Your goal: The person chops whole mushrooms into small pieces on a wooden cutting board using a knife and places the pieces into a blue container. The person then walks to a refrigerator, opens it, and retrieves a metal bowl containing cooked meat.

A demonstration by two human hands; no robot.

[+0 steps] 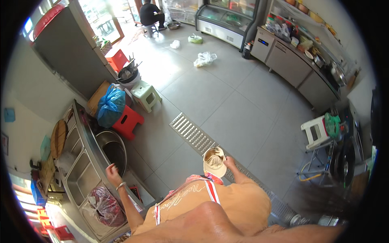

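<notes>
In my right hand (230,161) is a beige cap (213,160), gripped by its edge, with its hollow inside turned up. It is in front of my tan shirt and a floral apron (194,179) with striped straps. My left hand (113,174), a bracelet at its wrist, hangs by the front edge of the stainless steel sink (83,179). Its fingers are loosely bent, and nothing shows in them. Just beyond that hand, a large metal basin (114,150) stands on the floor. A knotted clear plastic bag of reddish contents (106,206) lies on the sink unit.
A metal drain grate (191,132) crosses the tiled floor ahead. Red stool (129,121), blue bag (111,104) and green stool (146,94) stand left. Plastic bags (205,59) lie farther off. A steel counter (290,62) runs right. A seated person (149,13) is near the doorway.
</notes>
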